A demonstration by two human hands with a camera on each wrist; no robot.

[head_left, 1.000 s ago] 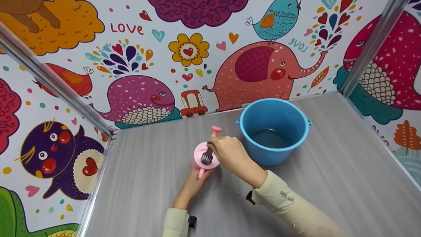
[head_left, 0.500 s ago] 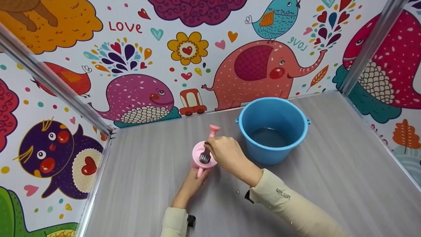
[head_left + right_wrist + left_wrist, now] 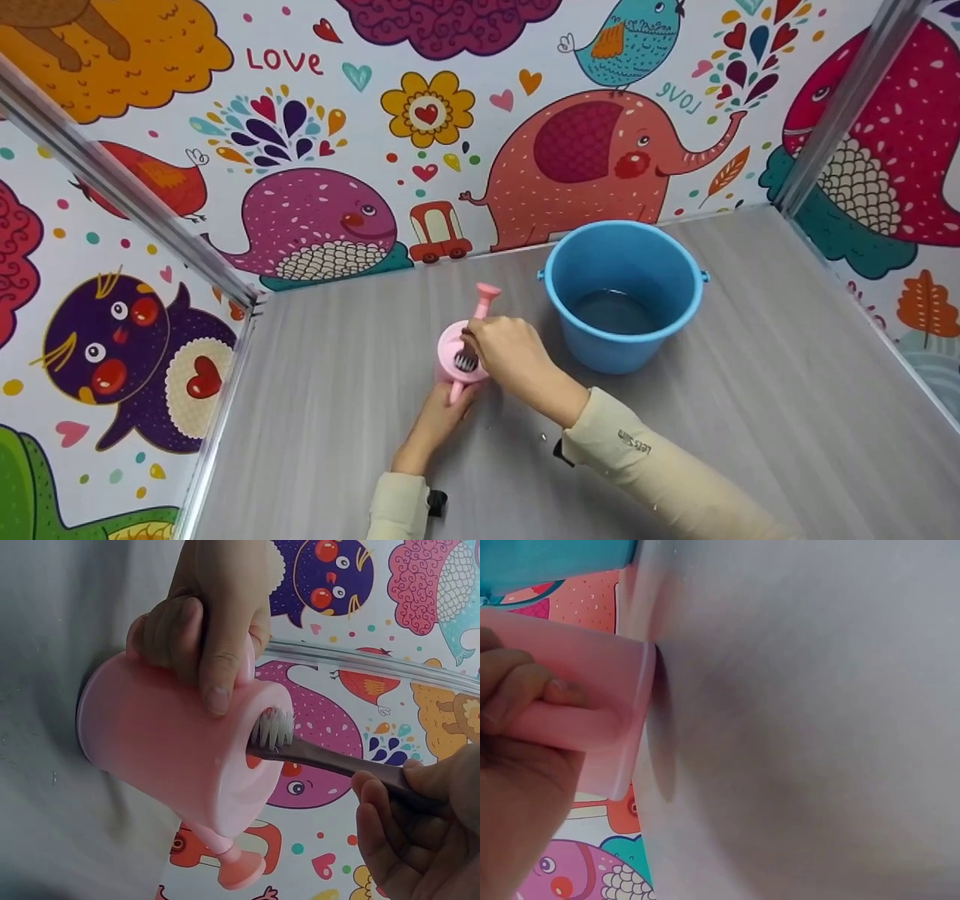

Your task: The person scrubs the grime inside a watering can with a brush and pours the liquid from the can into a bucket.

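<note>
A pink watering can (image 3: 450, 346) stands on the grey table, its spout pointing to the back. Its handle is gripped by my left hand (image 3: 441, 414), with the fingers curled round it in the left wrist view (image 3: 525, 697). My right hand (image 3: 514, 352) pinches the dark handle of a toothbrush (image 3: 337, 757) between thumb and fingers. The white bristles (image 3: 274, 729) sit right at the can's top opening, partly inside the rim. In the head view the right hand covers most of the brush handle.
A blue bucket (image 3: 562, 315) with a little water in its bottom stands to the right of the can. Small water drops (image 3: 544, 436) lie on the table (image 3: 337, 420). Cartoon-printed walls (image 3: 322, 217) with metal corner posts enclose the back and sides.
My right hand has shifted slightly left, and the toothbrush head has gone a little deeper toward the can's opening. The left hand keeps its grip on the watering can.
</note>
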